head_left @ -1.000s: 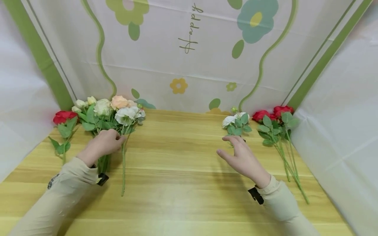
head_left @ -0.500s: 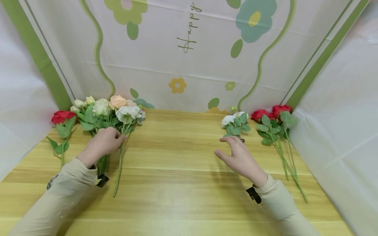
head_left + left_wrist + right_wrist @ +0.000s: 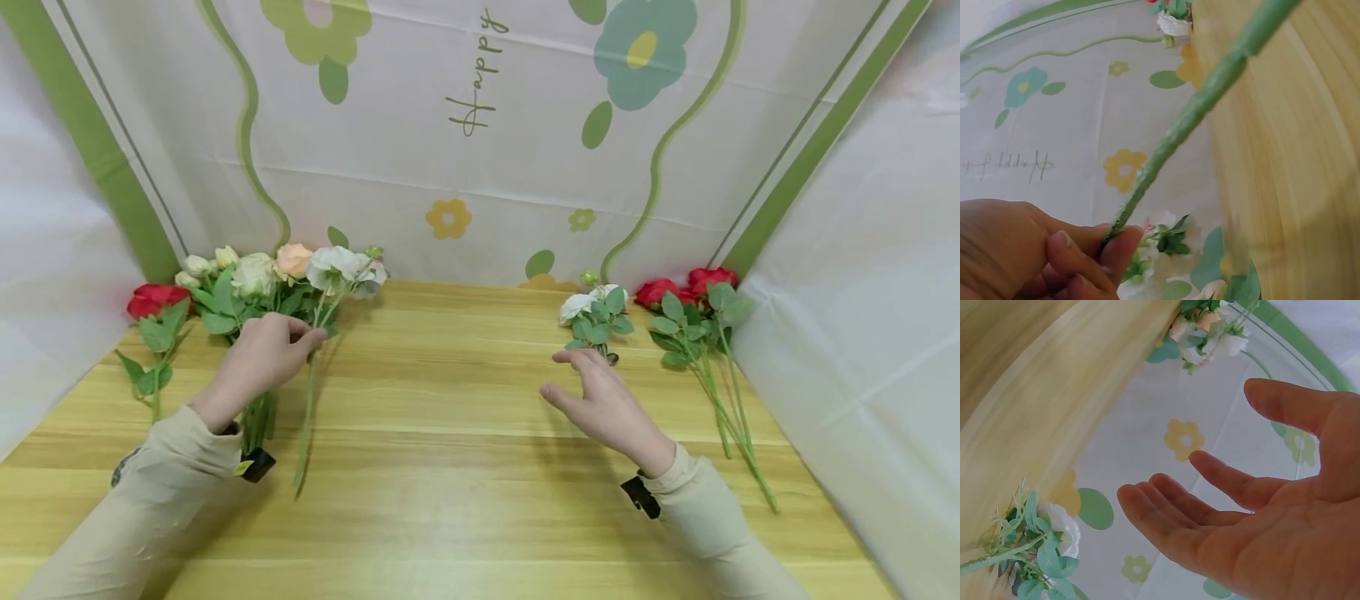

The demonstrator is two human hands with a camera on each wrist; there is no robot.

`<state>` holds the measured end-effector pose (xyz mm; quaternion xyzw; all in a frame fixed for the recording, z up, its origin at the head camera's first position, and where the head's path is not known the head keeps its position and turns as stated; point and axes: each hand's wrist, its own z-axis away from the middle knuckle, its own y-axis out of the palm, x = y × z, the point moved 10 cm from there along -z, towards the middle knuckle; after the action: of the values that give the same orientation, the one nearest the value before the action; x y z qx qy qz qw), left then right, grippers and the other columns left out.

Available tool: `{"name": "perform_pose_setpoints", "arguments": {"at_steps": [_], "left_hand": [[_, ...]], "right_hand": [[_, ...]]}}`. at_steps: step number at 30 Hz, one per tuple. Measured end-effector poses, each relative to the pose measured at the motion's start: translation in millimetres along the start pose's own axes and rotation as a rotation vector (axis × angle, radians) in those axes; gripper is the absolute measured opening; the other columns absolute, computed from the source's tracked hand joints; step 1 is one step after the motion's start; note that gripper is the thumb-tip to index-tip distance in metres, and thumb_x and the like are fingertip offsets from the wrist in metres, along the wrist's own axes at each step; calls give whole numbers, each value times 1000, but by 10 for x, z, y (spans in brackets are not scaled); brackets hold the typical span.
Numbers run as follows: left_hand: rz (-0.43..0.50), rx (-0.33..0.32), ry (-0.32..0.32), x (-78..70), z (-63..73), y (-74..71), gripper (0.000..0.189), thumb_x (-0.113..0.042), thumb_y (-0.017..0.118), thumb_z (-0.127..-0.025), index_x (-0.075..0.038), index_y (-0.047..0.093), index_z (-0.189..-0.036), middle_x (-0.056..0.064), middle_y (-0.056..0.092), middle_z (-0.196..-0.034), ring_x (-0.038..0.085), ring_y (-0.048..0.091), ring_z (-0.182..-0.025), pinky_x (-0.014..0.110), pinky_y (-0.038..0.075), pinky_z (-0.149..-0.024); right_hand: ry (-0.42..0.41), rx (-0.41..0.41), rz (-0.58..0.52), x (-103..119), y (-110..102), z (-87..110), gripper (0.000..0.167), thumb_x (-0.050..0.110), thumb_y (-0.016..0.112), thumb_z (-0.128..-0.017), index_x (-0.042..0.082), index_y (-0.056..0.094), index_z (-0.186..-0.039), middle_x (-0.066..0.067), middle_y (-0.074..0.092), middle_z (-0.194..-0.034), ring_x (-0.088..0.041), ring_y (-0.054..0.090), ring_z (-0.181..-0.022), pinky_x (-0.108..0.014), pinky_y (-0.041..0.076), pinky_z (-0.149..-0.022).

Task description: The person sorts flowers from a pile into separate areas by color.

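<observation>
White flower (image 3: 337, 268), one, on a long green stem (image 3: 306, 425): is being held just right of the bunch (image 3: 253, 279); whether the stem's lower end is touching the counter (image 3: 465, 508), cannot tell. Left hand (image 3: 266, 350): is pinching that stem between thumb and fingers, in front of the bunch. Handling, as judged: is probably weighing little; stem is likely acting stiff with slight spring, perhaps turning in a loose pinch; petals are likely creasing if squeezed. Best hold: bare stem, a little below the bloom. Right hand (image 3: 611, 412): is hovering well right of the bunch, fingers parted, thumb standing away, gripping nothing. White roses (image 3: 576, 308): are lying well right of the bunch. Red roses (image 3: 660, 293): are lying farther right of it.
</observation>
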<state>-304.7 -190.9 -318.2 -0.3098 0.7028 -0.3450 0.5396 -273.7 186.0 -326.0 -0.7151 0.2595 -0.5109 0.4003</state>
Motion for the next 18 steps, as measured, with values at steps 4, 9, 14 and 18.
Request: {"name": "perform_pose_setpoints", "arguments": {"at_steps": [4, 9, 14, 18], "left_hand": [[16, -74, 42, -89, -6, -44, 53, -41, 50, -103, -15, 50, -57, -4, 30, -45, 12, 24, -39, 27, 24, -41], [63, -180, 104, -244, 20, -124, 39, -36, 54, -103, -11, 76, -84, -3, 45, -48, 14, 30, -39, 28, 26, -42], [177, -230, 121, -371, 71, -108, 33, -33, 57, -102, -8, 77, -95, -1, 62, -61, 17, 45, -43, 31, 35, -43], [316, -180, 89, -424, 98, 32, 36, -40, 55, -101, -10, 76, -96, 3, 60, -60, 20, 50, -45, 32, 39, -42]], "right_hand": [[5, 14, -24, 1, 21, 3, 53, 34, 66, -96, 2, 52, -137, -16, 50, -136, -33, 50, -120, -52, 45, -91], [12, 23, -76, 15, 59, -5, 50, 31, 67, -96, 3, 54, -134, -14, 54, -132, -32, 52, -117, -49, 47, -91], [1, 35, -172, 65, 110, -3, 46, 29, 68, -95, 4, 55, -132, -10, 58, -127, -31, 56, -115, -48, 49, -91], [-11, 40, -250, 136, 152, 23, 42, 29, 68, -95, 6, 57, -129, -7, 60, -123, -27, 60, -111, -43, 51, -89]]}}
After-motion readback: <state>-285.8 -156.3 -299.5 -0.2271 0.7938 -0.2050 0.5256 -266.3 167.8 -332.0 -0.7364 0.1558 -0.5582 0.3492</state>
